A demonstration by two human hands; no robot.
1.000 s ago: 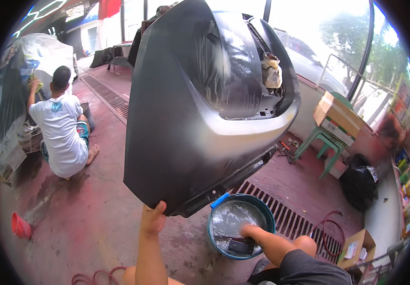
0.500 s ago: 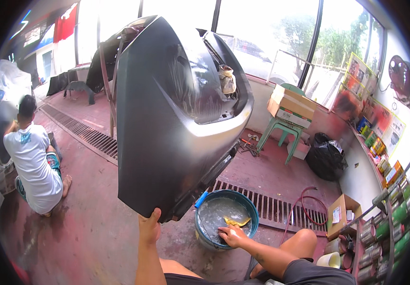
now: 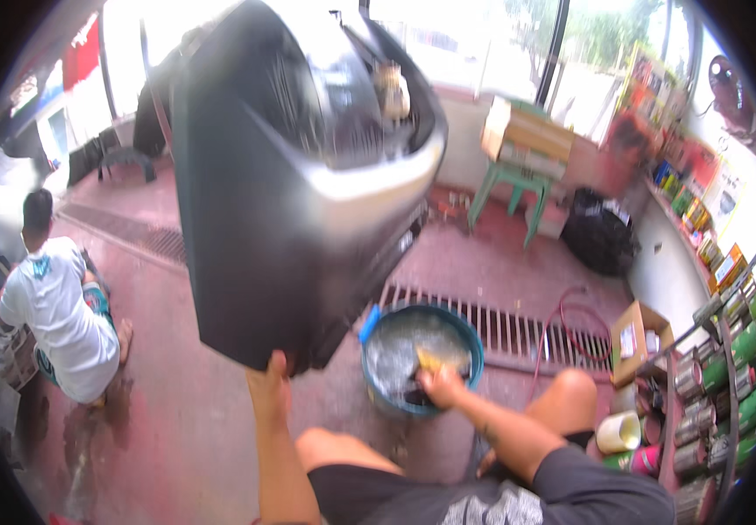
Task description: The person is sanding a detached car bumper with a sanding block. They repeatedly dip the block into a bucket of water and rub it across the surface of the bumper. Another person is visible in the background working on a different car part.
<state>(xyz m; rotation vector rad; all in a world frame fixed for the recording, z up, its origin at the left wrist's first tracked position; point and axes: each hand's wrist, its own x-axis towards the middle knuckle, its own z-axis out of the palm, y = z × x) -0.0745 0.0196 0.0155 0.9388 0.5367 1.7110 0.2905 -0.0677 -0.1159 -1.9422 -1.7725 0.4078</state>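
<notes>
A large dark grey car bumper [image 3: 246, 219], with a pale sanded-looking band across its lower opening, stands tilted up before me. My left hand [image 3: 270, 381] grips its bottom corner, thumb on the outer face and the other fingers hidden behind. My right hand [image 3: 441, 385] is inside a teal bucket [image 3: 474, 372] of cloudy water, its fingers closed around a thin yellow sheet [image 3: 430, 358]. Something dark shows just under that hand; motion blur hides what it is. The bumper's upper end runs up to the picture's top edge.
A person in a white shirt [image 3: 58, 306] sits low at the left. Beyond the bucket runs a floor grate [image 3: 518, 337] with a red hose [image 3: 562, 306]. A green stool [image 3: 505, 188] bears boxes, near a black bag [image 3: 601, 232]. Paint cans [image 3: 697, 411] fill a right-hand rack.
My right hand has gone from lying beside the yellow sheet to closing on it. The view has shifted, and the bumper now sits higher and further left in it, still in my left hand.
</notes>
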